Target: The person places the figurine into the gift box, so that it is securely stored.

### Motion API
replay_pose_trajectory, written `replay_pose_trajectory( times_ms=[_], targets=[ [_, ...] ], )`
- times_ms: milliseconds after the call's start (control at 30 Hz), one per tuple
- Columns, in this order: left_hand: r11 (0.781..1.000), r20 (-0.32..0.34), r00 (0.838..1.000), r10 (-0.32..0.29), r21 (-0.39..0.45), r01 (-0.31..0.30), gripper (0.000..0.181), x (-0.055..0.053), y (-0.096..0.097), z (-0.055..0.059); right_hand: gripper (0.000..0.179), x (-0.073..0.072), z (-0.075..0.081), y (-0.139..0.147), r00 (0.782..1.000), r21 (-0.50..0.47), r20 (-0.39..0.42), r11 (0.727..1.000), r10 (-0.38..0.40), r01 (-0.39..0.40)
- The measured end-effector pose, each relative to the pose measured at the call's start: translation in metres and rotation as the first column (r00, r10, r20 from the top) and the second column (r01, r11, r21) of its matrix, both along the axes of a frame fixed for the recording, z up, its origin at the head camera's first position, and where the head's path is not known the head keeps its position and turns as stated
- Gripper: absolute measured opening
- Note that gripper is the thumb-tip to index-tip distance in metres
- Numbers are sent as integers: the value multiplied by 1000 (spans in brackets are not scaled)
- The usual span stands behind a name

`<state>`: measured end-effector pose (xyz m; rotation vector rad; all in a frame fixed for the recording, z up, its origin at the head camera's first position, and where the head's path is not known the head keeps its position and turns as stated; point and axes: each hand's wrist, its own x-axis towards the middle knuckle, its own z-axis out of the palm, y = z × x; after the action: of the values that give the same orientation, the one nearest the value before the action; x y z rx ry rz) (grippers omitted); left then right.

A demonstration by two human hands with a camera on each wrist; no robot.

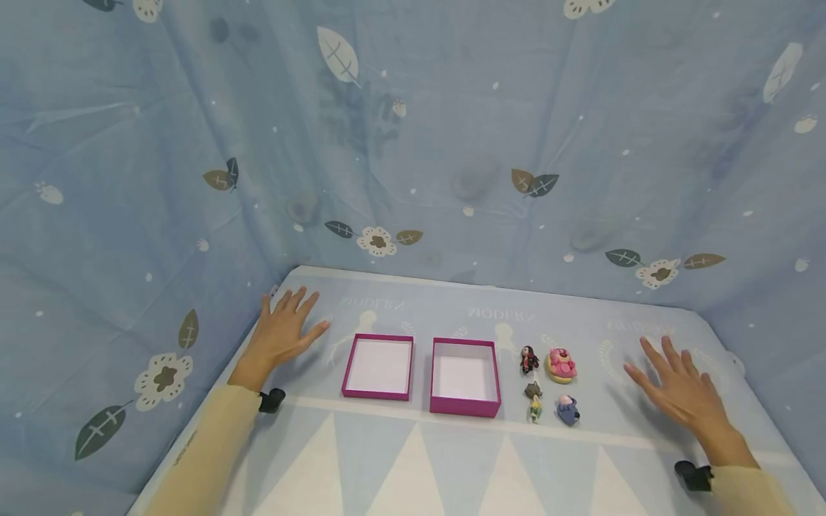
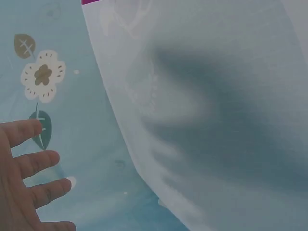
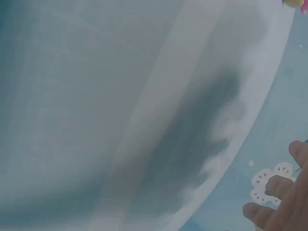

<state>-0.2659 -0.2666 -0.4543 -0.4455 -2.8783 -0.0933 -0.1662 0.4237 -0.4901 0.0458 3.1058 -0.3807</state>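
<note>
Hands, the left hand [image 1: 280, 333] and the right hand [image 1: 684, 394], are both empty, fingers straight and fanned out. They appear lifted off the worktop [image 1: 310, 444], judging by the blurred shadow [image 2: 231, 120] in the left wrist view. Held wide apart, they leave everything between them uncovered, probably as a resting pose.

With twelve o'clock pointing away from the person, a shallow magenta lid [image 1: 376, 395] lies at four o'clock from the left hand, white inside facing up. Just past it, at three o'clock, stands a deeper magenta box [image 1: 464, 407], its mouth upward; the upturned interiors perhaps keep both in plain sight.

At nine o'clock from the right hand, nearer to it than the box is, four toy figures form a loose square. A dark-haired figurine [image 1: 528, 360] takes ten o'clock, a pink bear figurine in a yellow ring [image 1: 561, 365] one o'clock, a blue-clad figurine [image 1: 568, 410] five o'clock, and a brown-topped, green-and-yellow figurine [image 1: 534, 403] seven o'clock. The gaps likely let each be reached singly.

Beyond, at twelve o'clock, hangs a blue leaf-and-flower curtain [image 1: 439, 129].
</note>
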Motion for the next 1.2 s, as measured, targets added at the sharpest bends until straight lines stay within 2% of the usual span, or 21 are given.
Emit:
replay_pose_trajectory(
  times_ms=[300, 633, 833, 1033, 1200],
  targets=[
    [999, -2, 1000, -30, 26, 30, 72, 8, 8, -5, 83, 6, -3, -15, 998, 9, -62, 1000, 26, -26],
    [992, -21, 994, -103, 64, 104, 71, 18, 37, -5, 77, 2, 1, -43, 986, -51, -113, 991, 119, -125],
    [981, -71, 983, -172, 80, 178, 75, 26, 61, -1, 73, -5, 3, -56, 979, -136, -98, 972, 177, -190],
    [960, -89, 967, -239, 128, 249, 75, 33, 87, -2, 72, -12, 4, -66, 969, -265, -62, 932, 240, -248],
    [947, -80, 960, -269, 158, 278, 74, 37, 102, -6, 72, -18, 2, -74, 965, -264, -44, 929, 259, -261]
  ],
)
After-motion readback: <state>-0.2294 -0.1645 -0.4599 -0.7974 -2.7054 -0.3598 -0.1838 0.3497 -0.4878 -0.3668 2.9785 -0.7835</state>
